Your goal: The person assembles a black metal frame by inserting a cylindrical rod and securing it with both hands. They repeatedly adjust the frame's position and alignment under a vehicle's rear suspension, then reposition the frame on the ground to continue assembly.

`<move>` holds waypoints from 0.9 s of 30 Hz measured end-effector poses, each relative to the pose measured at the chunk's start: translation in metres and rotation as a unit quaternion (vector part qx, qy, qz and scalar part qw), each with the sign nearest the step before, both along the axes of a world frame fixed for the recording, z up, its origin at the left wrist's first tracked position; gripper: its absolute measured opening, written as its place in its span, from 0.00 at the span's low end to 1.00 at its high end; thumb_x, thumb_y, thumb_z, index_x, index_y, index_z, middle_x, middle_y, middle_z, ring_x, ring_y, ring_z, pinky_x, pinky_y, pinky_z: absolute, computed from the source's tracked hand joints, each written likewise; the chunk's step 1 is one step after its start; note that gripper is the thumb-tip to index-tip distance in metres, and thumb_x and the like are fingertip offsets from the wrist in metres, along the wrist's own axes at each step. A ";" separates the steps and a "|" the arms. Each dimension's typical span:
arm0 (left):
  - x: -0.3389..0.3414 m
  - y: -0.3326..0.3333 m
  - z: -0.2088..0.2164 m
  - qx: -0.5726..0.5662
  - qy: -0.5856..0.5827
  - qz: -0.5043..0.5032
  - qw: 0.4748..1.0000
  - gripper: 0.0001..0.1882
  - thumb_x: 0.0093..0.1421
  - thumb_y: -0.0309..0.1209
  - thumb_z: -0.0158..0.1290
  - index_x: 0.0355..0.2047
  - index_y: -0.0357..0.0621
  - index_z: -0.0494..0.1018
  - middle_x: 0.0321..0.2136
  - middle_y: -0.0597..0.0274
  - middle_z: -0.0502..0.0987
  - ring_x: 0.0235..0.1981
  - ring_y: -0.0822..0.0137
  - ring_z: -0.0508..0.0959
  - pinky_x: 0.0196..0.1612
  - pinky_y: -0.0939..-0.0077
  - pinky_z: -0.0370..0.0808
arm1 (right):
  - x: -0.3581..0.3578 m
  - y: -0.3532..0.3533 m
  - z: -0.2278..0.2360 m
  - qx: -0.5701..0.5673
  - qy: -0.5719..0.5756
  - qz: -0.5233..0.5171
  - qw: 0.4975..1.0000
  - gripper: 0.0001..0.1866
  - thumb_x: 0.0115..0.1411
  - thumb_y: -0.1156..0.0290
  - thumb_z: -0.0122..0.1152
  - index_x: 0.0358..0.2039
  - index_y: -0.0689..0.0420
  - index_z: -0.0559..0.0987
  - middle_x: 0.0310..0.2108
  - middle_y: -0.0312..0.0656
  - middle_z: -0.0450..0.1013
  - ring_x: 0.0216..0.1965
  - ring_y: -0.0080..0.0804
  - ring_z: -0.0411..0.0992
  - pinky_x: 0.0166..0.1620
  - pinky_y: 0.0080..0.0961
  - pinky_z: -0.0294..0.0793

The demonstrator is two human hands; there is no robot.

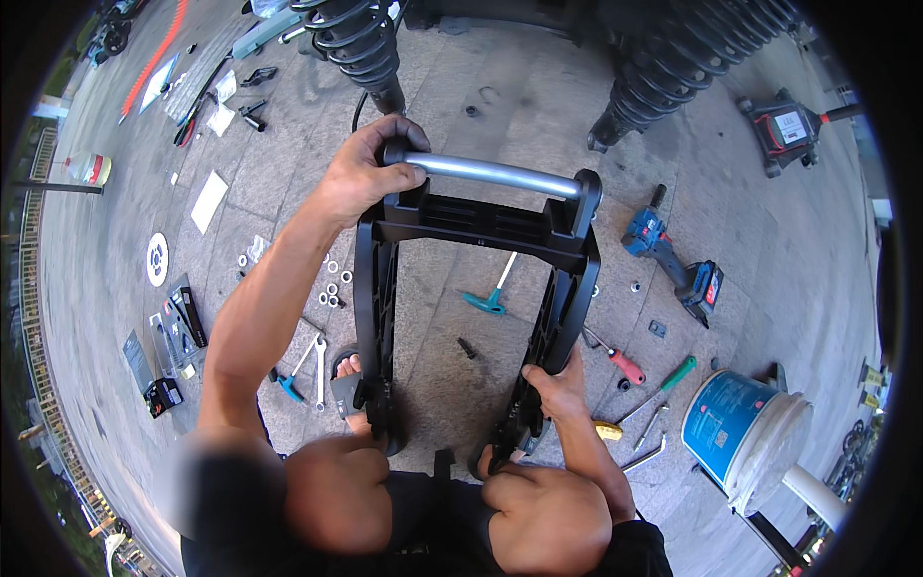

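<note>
Left hand (370, 173) is closed around the grey bar of the black frame (481, 226), which stands upright on the floor between my knees. Right hand (553, 380) grips its right rail low; I keep both grips firm and the frame straight.

Coil springs (361, 43) (tops cut off)

An outdoor repair yard on paved ground: coil springs (358, 43), a cordless drill (673, 262), wrenches (312, 365), screwdrivers (620, 363), washers (333, 285) and a bucket (735, 428) lie scattered about.
</note>
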State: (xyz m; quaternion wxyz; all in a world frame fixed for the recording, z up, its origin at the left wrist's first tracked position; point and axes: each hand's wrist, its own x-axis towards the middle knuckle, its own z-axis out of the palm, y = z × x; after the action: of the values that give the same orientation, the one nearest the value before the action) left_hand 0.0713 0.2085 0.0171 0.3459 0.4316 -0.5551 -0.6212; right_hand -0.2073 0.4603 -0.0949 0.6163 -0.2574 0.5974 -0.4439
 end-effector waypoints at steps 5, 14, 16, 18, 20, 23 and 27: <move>0.002 0.000 0.000 -0.011 -0.044 -0.019 0.999 0.28 0.51 0.32 0.61 0.52 0.35 0.68 0.43 0.58 0.74 0.44 0.70 0.74 0.51 0.75 0.70 | -0.001 -0.004 -0.004 -0.011 0.010 0.007 1.000 0.42 0.42 0.82 0.64 0.60 0.62 0.59 0.44 0.37 0.64 0.44 0.25 0.64 0.47 0.25 0.67; 0.053 0.024 -0.039 0.026 -0.074 0.144 0.986 0.33 0.65 0.50 0.48 0.57 0.31 0.64 0.50 0.48 0.73 0.53 0.59 0.72 0.60 0.66 0.64 | -0.003 -0.026 0.003 0.012 -0.025 0.022 0.999 0.41 0.41 0.83 0.62 0.59 0.59 0.61 0.41 0.35 0.64 0.42 0.24 0.64 0.43 0.23 0.67; 0.064 0.034 -0.045 0.020 -0.075 0.163 0.984 0.31 0.67 0.48 0.45 0.57 0.31 0.65 0.51 0.47 0.73 0.54 0.58 0.72 0.59 0.65 0.66 | -0.003 -0.030 0.003 0.014 -0.038 0.019 0.999 0.38 0.41 0.84 0.62 0.56 0.58 0.63 0.40 0.34 0.63 0.40 0.24 0.64 0.41 0.23 0.67; 0.071 0.046 -0.046 0.009 -0.057 0.140 0.988 0.31 0.67 0.48 0.45 0.57 0.31 0.65 0.51 0.47 0.73 0.54 0.58 0.72 0.59 0.64 0.66 | -0.003 -0.032 0.001 0.024 -0.040 0.015 0.999 0.36 0.41 0.84 0.61 0.54 0.58 0.64 0.38 0.34 0.63 0.39 0.24 0.64 0.40 0.23 0.68; 0.073 0.058 -0.044 0.045 -0.073 0.177 0.980 0.30 0.67 0.46 0.46 0.57 0.30 0.64 0.51 0.46 0.74 0.53 0.58 0.73 0.57 0.64 0.68 | -0.003 -0.035 -0.002 0.032 -0.031 0.007 0.999 0.34 0.41 0.85 0.61 0.52 0.57 0.65 0.38 0.33 0.62 0.38 0.24 0.64 0.39 0.23 0.68; 0.073 0.074 -0.040 0.062 -0.092 0.209 0.972 0.29 0.65 0.48 0.50 0.54 0.35 0.68 0.46 0.55 0.77 0.48 0.66 0.75 0.52 0.70 0.70 | -0.007 -0.040 -0.007 0.054 -0.036 0.005 0.998 0.34 0.41 0.85 0.61 0.52 0.58 0.65 0.37 0.34 0.63 0.37 0.24 0.64 0.38 0.23 0.68; 0.073 0.095 -0.042 0.096 -0.085 0.268 0.955 0.27 0.65 0.46 0.51 0.53 0.35 0.69 0.45 0.55 0.77 0.47 0.65 0.76 0.51 0.70 0.71 | -0.012 -0.048 -0.013 0.053 -0.049 0.004 0.997 0.34 0.41 0.85 0.61 0.52 0.59 0.65 0.37 0.35 0.63 0.37 0.24 0.64 0.37 0.24 0.68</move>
State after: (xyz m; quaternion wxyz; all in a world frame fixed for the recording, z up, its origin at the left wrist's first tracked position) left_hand 0.1442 0.3032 -0.0246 0.4086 0.6470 -0.3840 -0.5167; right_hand -0.2198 0.4123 -0.1078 0.6591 -0.2043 0.5887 -0.4211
